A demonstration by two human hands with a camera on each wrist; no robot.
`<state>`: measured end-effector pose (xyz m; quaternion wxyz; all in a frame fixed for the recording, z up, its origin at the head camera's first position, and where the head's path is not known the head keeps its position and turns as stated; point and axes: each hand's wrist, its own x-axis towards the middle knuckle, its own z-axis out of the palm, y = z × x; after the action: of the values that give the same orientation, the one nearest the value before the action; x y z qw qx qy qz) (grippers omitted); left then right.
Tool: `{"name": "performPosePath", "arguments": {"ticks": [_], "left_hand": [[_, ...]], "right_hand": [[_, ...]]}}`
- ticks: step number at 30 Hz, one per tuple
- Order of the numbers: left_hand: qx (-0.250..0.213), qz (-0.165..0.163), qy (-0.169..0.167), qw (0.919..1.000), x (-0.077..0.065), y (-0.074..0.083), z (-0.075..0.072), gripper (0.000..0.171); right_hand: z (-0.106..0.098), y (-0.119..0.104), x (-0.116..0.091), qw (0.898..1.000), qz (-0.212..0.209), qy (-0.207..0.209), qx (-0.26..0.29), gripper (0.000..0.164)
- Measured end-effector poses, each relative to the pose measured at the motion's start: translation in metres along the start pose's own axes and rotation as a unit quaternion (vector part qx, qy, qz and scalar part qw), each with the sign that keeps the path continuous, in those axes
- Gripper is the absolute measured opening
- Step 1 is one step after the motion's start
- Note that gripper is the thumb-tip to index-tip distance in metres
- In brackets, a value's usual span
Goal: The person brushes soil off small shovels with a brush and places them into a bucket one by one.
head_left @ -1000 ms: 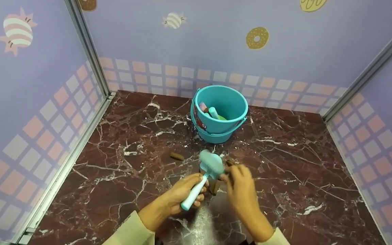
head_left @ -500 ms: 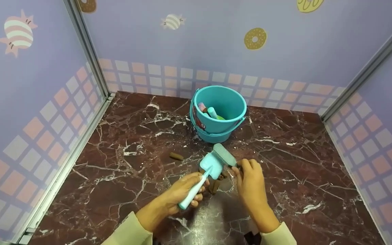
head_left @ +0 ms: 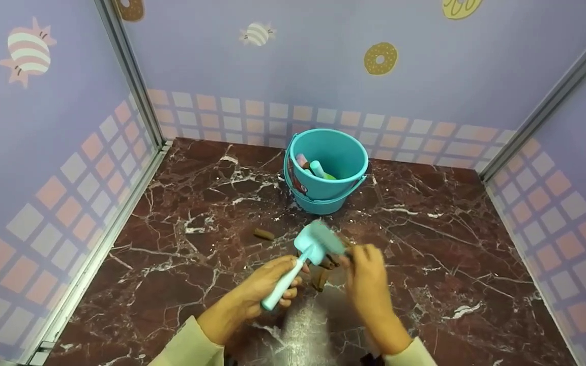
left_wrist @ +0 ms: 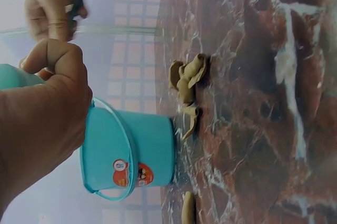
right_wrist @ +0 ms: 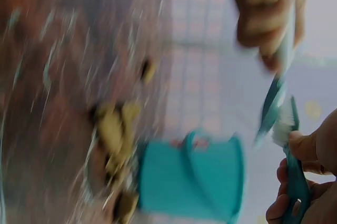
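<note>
My left hand [head_left: 265, 284] grips the pale blue handle of a toy shovel [head_left: 284, 284], its light blue blade raised and pointing away from me. In my right hand [head_left: 372, 290] is a teal scrubbing brush [head_left: 331, 240], blurred by motion. The right wrist view shows its white bristles [right_wrist: 284, 125] turned towards the shovel blade [right_wrist: 271, 105], very close to it; whether they touch I cannot tell. Under the shovel lie several brown clay-like lumps [left_wrist: 189, 76] on the marbled surface. A single roll-shaped brown piece [head_left: 264, 234] sits left of them.
Behind the hands stands a turquoise bucket [head_left: 321, 203] with its handle hanging down in front. Inside it are a light blue handle [head_left: 317, 169], a pink item [head_left: 302, 160] and something green. Patterned purple walls [head_left: 293, 66] enclose the dark red marbled surface [head_left: 171, 284].
The brush moved right to the blade's edge, then came back left over the blade. The shovel shifted slightly left in my left hand. The bucket and brown pieces stayed put.
</note>
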<state>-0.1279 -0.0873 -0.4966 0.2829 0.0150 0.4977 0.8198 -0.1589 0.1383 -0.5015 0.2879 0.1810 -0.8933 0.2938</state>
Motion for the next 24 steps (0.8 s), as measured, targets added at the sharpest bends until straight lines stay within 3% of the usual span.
{"name": "performPosePath", "arguments": {"ticks": [5,13,16,18,19,20,21,22,23,24], "left_hand": [[0.013,-0.002,-0.011,0.9999,-0.001,0.003,-0.001,0.033],[0.013,-0.002,0.016,0.9998,0.002,0.004,-0.001,0.032],[0.053,0.009,0.043,0.9976,0.004,0.005,-0.002,0.031],[0.130,0.043,0.072,0.9880,0.006,0.007,-0.002,0.027],[0.193,0.071,0.087,0.9748,0.008,0.008,-0.003,0.026],[0.271,0.098,0.107,0.9514,0.009,0.009,-0.004,0.022],[0.360,0.133,0.132,0.9140,0.011,0.011,-0.005,0.018],[0.456,0.170,0.158,0.8593,0.013,0.013,-0.007,0.016],[0.548,0.207,0.188,0.7883,0.015,0.014,-0.009,0.015],[0.630,0.239,0.217,0.7064,0.018,0.016,-0.012,0.013]], "right_hand": [[0.003,0.025,0.007,0.999,0.028,0.022,-0.023,0.017],[-0.001,0.028,0.006,0.998,0.044,0.026,-0.019,0.019],[-0.001,0.028,0.005,0.998,0.052,0.021,-0.020,0.019],[-0.002,0.029,0.005,0.998,0.051,0.019,-0.026,0.018],[-0.002,0.029,0.004,0.998,0.048,0.020,-0.029,0.018],[-0.003,0.029,0.004,0.998,0.046,0.019,-0.033,0.018],[-0.003,0.030,0.004,0.998,0.043,0.018,-0.037,0.017],[-0.003,0.030,0.004,0.998,0.040,0.018,-0.041,0.017],[-0.003,0.031,0.004,0.998,0.036,0.018,-0.046,0.018],[-0.003,0.031,0.003,0.998,0.034,0.018,-0.048,0.018]]}}
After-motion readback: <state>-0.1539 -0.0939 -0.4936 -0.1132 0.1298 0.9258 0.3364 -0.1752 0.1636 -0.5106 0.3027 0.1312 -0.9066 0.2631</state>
